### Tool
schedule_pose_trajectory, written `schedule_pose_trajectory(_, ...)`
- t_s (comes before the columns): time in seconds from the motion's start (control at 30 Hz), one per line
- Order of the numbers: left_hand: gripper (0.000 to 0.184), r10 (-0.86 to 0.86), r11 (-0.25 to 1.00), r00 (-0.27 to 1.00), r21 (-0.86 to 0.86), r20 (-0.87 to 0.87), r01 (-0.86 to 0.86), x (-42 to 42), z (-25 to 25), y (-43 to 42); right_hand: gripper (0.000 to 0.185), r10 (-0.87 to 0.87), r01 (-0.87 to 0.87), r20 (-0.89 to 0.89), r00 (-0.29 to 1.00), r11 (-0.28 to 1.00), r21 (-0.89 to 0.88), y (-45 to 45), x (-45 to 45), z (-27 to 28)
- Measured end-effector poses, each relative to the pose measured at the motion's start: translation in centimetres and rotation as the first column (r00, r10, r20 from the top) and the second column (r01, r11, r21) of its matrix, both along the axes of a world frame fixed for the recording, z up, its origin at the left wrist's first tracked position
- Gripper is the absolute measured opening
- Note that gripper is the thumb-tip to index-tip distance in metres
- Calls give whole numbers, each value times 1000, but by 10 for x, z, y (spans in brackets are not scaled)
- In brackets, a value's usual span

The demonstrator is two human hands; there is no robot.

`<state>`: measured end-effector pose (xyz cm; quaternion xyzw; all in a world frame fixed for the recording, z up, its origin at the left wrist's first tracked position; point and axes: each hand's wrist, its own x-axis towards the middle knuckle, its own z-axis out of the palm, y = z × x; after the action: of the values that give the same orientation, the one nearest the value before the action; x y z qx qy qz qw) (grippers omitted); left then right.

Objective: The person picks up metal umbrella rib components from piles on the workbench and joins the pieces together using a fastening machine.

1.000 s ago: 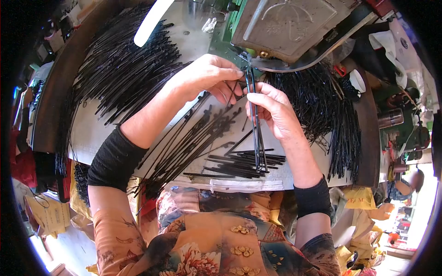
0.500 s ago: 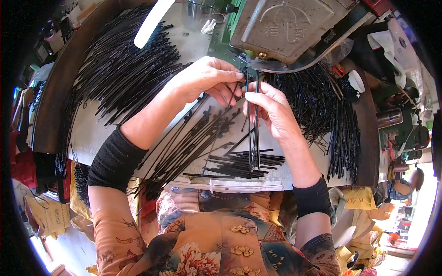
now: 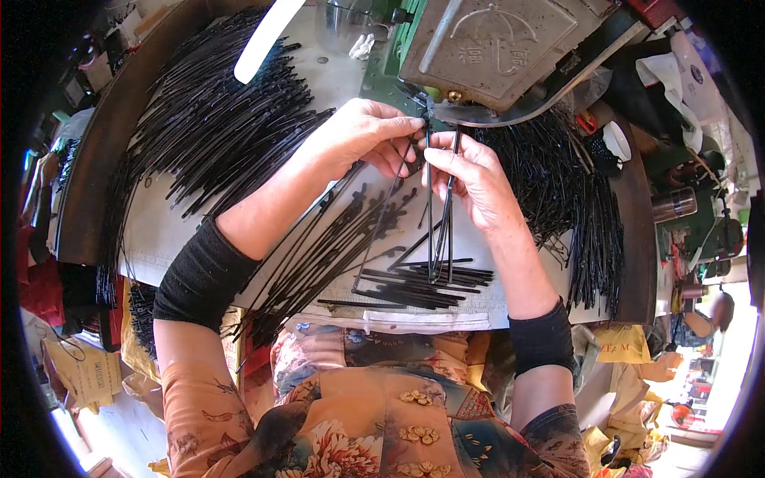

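Observation:
My left hand (image 3: 378,137) is at the front of the green machine (image 3: 389,84), thumb and forefinger pinched on the upper end of a thin black umbrella rib (image 3: 379,219). Right beside it, my right hand (image 3: 468,179) is closed round black umbrella rib pieces (image 3: 431,231) that hang down toward me. Their top ends meet just below the machine's metal head; the exact joint is too small to make out. Under my hands, loose long ribs (image 3: 319,247) lie slanted on the white tabletop (image 3: 171,253), and a small stack of short black strips (image 3: 426,288) lies near its front edge.
A large heap of black ribs (image 3: 231,111) covers the left of the table, and a tangled heap (image 3: 542,175) covers the right. The machine's metal cover (image 3: 494,56) bears an umbrella emblem. A glowing white lamp tube (image 3: 267,40) reaches in from above. A raised brown rim (image 3: 88,191) borders the table.
My right hand has shifted slightly right. One rib piece in it now leans rightward at the top, apart from the other. My left hand stays nearly in place.

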<state>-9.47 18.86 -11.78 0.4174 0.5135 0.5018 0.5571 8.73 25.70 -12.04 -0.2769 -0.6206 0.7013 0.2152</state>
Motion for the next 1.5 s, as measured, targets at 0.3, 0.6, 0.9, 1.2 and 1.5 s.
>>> schedule_pose_trajectory(0.3,32,47,992,976,120,-212,-22,5,8,-2,28,19,-19,-1,1000,1000,-7,-1,0,6)
schedule_pose_trajectory(0.6,33,40,997,978,76,-204,-25,5,8,-1,23,9,-8,29,1000,999,-48,-1,-2,6)
schedule_pose_trajectory(0.9,32,48,999,981,21,-187,-45,3,11,1,21,-13,9,-17,1000,980,-198,-4,-5,6)
schedule_pose_trajectory(1.2,31,50,998,980,47,-194,-42,2,11,1,19,-45,34,-39,998,967,-252,-7,-8,2)
schedule_pose_trajectory(1.5,32,39,998,977,62,-211,-26,1,10,3,18,-42,25,-59,997,964,-266,-8,-7,1)
